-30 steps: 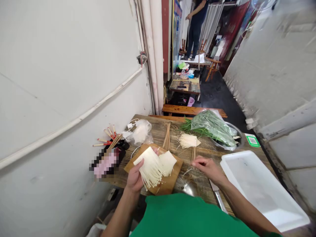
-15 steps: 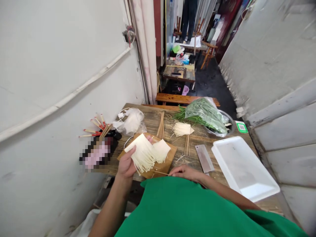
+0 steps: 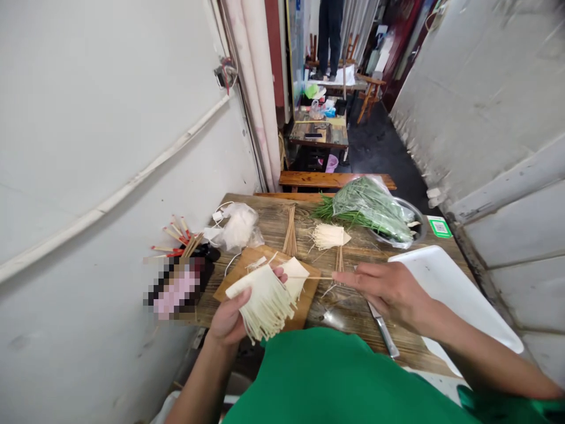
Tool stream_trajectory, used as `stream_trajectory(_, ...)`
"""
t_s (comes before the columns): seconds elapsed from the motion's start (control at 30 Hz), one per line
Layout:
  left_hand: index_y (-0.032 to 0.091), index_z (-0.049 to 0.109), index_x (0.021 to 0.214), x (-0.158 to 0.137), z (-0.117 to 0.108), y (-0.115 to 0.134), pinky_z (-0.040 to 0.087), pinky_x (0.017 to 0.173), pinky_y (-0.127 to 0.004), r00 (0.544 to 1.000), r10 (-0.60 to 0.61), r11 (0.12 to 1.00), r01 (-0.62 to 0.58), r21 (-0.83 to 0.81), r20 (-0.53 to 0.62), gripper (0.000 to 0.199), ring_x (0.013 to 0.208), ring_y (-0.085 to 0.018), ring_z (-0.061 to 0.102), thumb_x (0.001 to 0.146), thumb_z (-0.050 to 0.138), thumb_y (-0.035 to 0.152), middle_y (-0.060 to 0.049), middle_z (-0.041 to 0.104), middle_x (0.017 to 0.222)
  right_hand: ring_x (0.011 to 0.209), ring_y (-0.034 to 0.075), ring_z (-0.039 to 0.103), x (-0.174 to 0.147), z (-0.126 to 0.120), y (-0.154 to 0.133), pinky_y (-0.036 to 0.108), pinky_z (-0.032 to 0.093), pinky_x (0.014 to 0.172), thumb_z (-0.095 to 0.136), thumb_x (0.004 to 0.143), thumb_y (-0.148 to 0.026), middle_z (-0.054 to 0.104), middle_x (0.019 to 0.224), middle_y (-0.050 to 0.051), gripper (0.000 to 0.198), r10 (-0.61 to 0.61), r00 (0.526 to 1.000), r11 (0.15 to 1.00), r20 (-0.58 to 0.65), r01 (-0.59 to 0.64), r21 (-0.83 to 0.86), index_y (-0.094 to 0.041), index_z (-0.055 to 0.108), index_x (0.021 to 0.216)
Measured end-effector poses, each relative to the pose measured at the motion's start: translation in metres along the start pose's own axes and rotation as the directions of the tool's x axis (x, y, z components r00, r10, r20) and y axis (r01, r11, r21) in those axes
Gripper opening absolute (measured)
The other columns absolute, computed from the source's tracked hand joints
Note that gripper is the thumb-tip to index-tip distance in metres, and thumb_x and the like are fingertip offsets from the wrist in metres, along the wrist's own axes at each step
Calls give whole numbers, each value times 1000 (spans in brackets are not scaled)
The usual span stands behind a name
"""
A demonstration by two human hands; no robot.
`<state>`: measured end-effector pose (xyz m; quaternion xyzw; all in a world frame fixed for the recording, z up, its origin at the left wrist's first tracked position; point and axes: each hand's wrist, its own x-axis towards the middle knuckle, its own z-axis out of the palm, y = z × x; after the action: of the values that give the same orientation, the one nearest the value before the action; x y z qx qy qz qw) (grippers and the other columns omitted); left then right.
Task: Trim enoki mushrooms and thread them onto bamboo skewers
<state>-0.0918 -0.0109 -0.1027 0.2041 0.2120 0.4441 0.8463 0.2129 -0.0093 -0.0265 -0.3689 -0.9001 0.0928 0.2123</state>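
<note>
My left hand is closed on a flat bunch of enoki mushrooms, its stringy ends hanging towards me. In my right hand is a thin bamboo skewer, held level and pointing left. Its tip is close to my left fingertips and the bunch's edge; whether it has entered the bunch I cannot tell. Another cut piece of enoki is behind the skewer, over a wooden cutting board. Under my right hand lies a cleaver, its handle showing and its blade mostly hidden.
Beyond the board lie bundled skewers and a piece of enoki. Bagged greens rest in a metal bowl. A white tray is at right, a plastic bag at left. A person's legs show far back.
My right hand has risen from the table's near edge and moved right and forward, bringing the skewer level with the enoki. My left hand still holds the bunch, now slightly turned.
</note>
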Motion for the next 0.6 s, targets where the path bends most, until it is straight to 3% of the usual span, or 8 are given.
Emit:
stream_trajectory(0.13,15,51,122,-5,4,0,29,103,-51,1000,-28,998,29,52,-13,44,125,-34,38,80,54,27,-14,52,129,46,8,38,10,-11,-14,22,22,45,33,92,-17,49,59,-2,34,-60,995,995,-78,53,-89,-24,60,112)
stream_trajectory(0.43,19,57,116,-7,15,2,32,101,-50,999,-17,1000,17,16,31,40,118,-32,46,77,60,25,-11,61,118,49,8,39,9,-9,-10,21,23,46,38,90,-15,51,65,-2,36,-105,994,986,-37,100,-130,-25,51,122)
stream_trajectory(0.6,20,56,117,-3,25,2,40,95,-46,1000,17,1000,-17,11,-20,43,111,-31,53,75,63,23,-10,63,114,48,8,38,6,-11,-12,23,22,45,36,92,-16,49,63,-2,33,-91,994,990,-52,85,-114,-24,52,120)
